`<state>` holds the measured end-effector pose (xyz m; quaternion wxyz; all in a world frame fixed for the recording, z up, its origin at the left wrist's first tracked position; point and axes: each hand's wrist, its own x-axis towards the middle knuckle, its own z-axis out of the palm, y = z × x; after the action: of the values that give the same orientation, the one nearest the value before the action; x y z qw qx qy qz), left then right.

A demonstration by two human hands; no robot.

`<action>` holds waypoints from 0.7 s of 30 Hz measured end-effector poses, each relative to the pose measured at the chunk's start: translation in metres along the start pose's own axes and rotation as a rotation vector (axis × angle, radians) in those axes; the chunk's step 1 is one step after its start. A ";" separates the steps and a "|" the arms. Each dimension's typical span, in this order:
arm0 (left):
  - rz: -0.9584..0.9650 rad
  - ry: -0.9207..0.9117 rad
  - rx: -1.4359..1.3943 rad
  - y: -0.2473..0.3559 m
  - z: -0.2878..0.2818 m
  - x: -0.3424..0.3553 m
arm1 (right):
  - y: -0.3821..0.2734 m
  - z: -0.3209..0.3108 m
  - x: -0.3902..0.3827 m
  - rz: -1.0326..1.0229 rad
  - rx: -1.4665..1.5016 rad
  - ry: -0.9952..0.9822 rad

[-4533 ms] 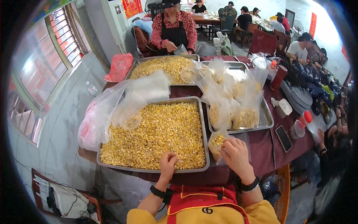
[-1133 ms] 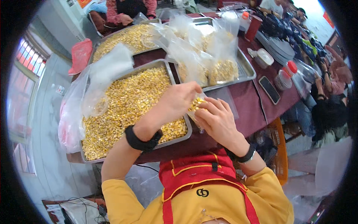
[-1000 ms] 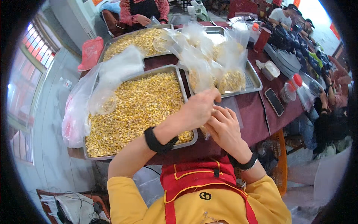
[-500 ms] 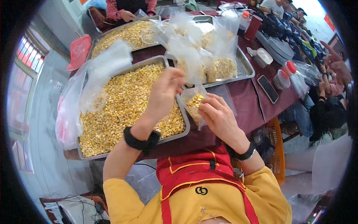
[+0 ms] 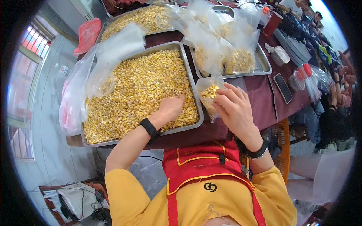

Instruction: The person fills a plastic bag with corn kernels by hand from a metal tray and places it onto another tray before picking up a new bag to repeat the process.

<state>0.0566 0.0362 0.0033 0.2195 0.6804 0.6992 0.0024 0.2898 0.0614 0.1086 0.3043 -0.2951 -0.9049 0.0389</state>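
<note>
Yellow and pale dried corn kernels [image 5: 143,79] fill a wide metal tray [image 5: 200,113] in front of me. My left hand [image 5: 171,109] is down at the kernels near the tray's right side, its fingers curled together and their tips mostly hidden. Just outside that edge, a clear plastic bag [image 5: 209,95] partly filled with kernels stands with its mouth spread. The fingers of my right hand [image 5: 237,113] close on the bag's right side, and its thumb is toward me.
Behind the bag, several filled bags [image 5: 240,61] stand in a second metal tray [image 5: 266,69]. Another corn tray [image 5: 132,28] lies at the far left. Empty plastic bags [image 5: 120,43] overlap the near tray's left corner. A phone [image 5: 283,88] and a red-lidded jar [image 5: 297,81] rest at right.
My left hand has moved from above the bag's mouth down and left into the kernels of the near tray. My right hand still holds the bag. The view has shifted slightly.
</note>
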 end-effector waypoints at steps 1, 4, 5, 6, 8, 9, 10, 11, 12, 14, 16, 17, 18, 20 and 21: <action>0.008 -0.046 0.005 0.000 -0.003 0.000 | 0.000 0.000 -0.001 0.011 -0.045 -0.003; 0.010 -0.057 -0.074 -0.017 -0.001 0.000 | 0.005 0.000 -0.001 0.036 -0.080 0.004; 0.099 0.102 -0.236 -0.029 0.002 0.001 | 0.007 0.001 0.000 0.035 -0.076 0.002; 0.193 0.258 -0.399 -0.034 -0.001 0.001 | 0.010 0.003 0.001 0.056 -0.067 0.009; 0.012 0.139 -0.643 -0.044 -0.010 0.001 | 0.014 0.005 0.003 0.079 -0.057 0.019; -0.128 0.078 -1.018 -0.048 -0.018 -0.004 | 0.013 0.002 0.003 0.067 -0.050 0.028; -0.268 0.009 -1.390 -0.051 -0.025 -0.009 | 0.012 -0.002 0.004 0.052 -0.044 0.040; -0.241 0.035 -1.639 -0.051 -0.030 -0.015 | 0.010 -0.006 0.001 0.043 -0.052 0.057; -0.216 0.063 -1.630 -0.055 -0.032 -0.022 | 0.010 -0.006 0.001 0.031 -0.044 0.040; -0.162 0.222 -2.000 -0.063 -0.032 -0.023 | 0.020 0.002 0.005 0.015 -0.041 0.102; -0.116 0.221 -2.074 -0.057 -0.033 -0.022 | 0.025 0.003 0.011 0.133 -0.006 0.186; -0.124 0.203 -2.165 -0.054 -0.032 -0.021 | 0.027 0.002 0.016 0.124 -0.014 0.209; -0.110 0.212 -2.157 -0.052 -0.033 -0.024 | 0.027 0.002 0.019 0.065 -0.018 0.186; -0.194 0.070 -2.127 -0.051 -0.035 -0.025 | 0.025 0.001 0.026 0.010 -0.025 0.166; -0.159 0.023 -2.089 -0.046 -0.037 -0.026 | 0.024 -0.002 0.030 0.015 0.003 0.184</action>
<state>0.0004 0.0188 0.0311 0.6908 0.1047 0.3941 0.5971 0.2842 0.0977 0.1198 0.3866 -0.3035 -0.8708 0.0153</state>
